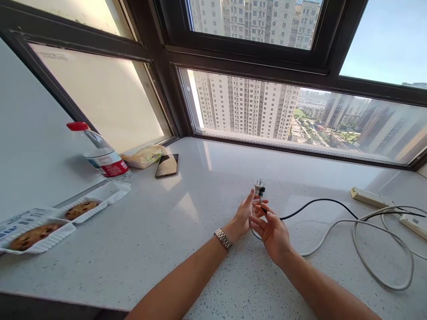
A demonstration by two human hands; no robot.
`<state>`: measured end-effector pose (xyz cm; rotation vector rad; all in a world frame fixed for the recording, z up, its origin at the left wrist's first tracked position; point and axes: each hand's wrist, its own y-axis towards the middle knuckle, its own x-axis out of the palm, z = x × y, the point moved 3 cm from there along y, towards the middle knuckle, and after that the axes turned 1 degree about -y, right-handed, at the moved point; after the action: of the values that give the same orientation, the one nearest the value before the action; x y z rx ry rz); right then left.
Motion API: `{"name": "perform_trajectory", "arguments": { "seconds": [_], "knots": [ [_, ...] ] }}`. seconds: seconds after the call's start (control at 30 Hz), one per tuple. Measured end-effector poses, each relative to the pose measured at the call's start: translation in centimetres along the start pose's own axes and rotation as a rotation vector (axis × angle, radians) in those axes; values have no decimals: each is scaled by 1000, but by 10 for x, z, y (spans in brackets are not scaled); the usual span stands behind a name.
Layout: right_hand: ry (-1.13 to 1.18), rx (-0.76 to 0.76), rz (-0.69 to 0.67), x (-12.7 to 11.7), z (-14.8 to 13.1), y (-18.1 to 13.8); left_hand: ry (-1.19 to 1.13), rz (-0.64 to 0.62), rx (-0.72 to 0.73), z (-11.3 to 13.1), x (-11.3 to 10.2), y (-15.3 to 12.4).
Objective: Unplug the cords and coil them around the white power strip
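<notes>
- Window (pixel 245 109) panes rise behind, giving onto tower blocks; marks near the frame are too small to read.
- Counter (pixel 160 249), pale and speckled, bears everything else.
- Grey cord (pixel 398 289) loops at the right; black cord (pixel 320 199) runs from the hands toward it.
- Strip (pixel 370 198), white, lies at the far right, partly crossed by cords; no lettering legible.
- Tray (pixel 115 190) of cookies (pixel 36 235), far left, has blue print on its flap, too blurred to read.
- Bottle (pixel 102 153), red-capped, leans in view beside it; its red and white label cannot be made out.
- Left hand (pixel 243 217) pinches the plug, thumb against its side; right hand (pixel 275 233) has half-curled fingers at the black cord, whether gripping I cannot tell.
- Packet (pixel 143 156) touches or nearly touches the phone (pixel 167 166), no brand readable.
- Watch (pixel 223 238) circles the left wrist.
- Plug (pixel 258 186), white, is held above the counter, pins upward, a black piece (pixel 262 191) against it. Step in hand seems to be handling plug and cords together; the next move likely calls for a steady left pinch and careful right fingers.
</notes>
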<state>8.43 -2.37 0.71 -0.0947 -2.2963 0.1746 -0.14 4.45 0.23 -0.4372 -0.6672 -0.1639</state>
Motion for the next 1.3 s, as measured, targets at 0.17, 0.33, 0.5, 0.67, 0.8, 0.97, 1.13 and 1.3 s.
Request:
{"name": "perform_trajectory", "arguments": {
  "seconds": [0.17,0.33,0.5,0.67,0.8,0.97,1.13,1.3],
  "knots": [
    [-38,171,-15,-3,9,-29,-155,-21,60,17,7,-7],
    [-603,227,-247,20,-19,-65,-224,-41,171,37,13,-21],
    [-1537,-574,-207,47,-87,-67,-153,-126,182,42,24,-38],
    [-2073,-125,-314,12,-61,-37,-148,-226,107,55,26,-46],
    [-2188,-62,-257,-26,-53,-24,-190,-274,99,82,21,-53],
    [-2182,-160,96,-99,-114,-6,-302,-195,300,125,-3,-65],
    [-2293,-175,455,-180,-192,4,-331,-75,439,141,-38,-63],
    [-2185,-261,620,-247,-262,-2,-272,58,477,135,-67,-42]
  ]
}}
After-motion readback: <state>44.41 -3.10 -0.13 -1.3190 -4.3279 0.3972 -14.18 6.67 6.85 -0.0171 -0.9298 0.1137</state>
